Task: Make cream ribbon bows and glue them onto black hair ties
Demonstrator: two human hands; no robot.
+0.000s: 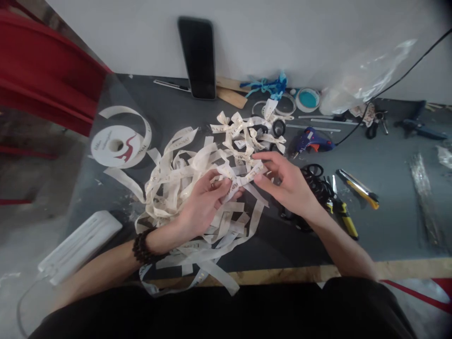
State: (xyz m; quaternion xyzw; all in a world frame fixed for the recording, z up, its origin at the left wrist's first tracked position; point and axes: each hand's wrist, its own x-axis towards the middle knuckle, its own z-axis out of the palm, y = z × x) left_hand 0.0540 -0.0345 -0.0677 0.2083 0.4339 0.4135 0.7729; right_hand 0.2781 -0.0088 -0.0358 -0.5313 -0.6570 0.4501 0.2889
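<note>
My beaded bracelet (143,247) could snag the loose ribbon strips (165,188) and drag them; the ribbon bow (239,181) could slacken if my pinch slips; the glue gun (312,139), if hot, could burn me. My left hand (203,200) pinches the bow above the strips' right side; my right hand (287,183), thumb and forefinger parted, meets its right loop; whether gripping, I can't tell.

Both hands (203,203) at a white bow (238,181) near ribbon strips (202,161)
</note>
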